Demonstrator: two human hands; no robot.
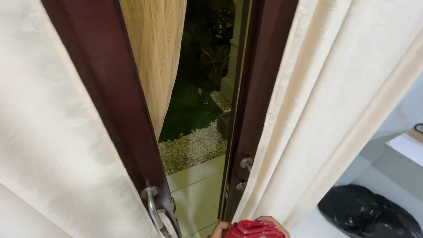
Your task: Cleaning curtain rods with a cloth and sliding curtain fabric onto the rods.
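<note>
1. Right hand [269,220], as it seems, is clenched around a crumpled red ribbed bundle [254,230] at the bottom edge, just before the doorway.
2. Carrying appears to be the step in hand; passing the narrow gap would call for swinging the dark brown wooden door [101,88] wider by its silver lever handle [153,207].
3. Beyond lie white pebbles [191,147].

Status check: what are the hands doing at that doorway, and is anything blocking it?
One hand at bottom edge, gripping red bundle; which hand, unclear. Dark wooden door ajar. Cream curtains flank the gap; nothing in it.

Door [105,101] with handle [152,207] left, second door [257,88] right, pebbles [191,147] beyond the gap, bag [370,213] far right
</note>
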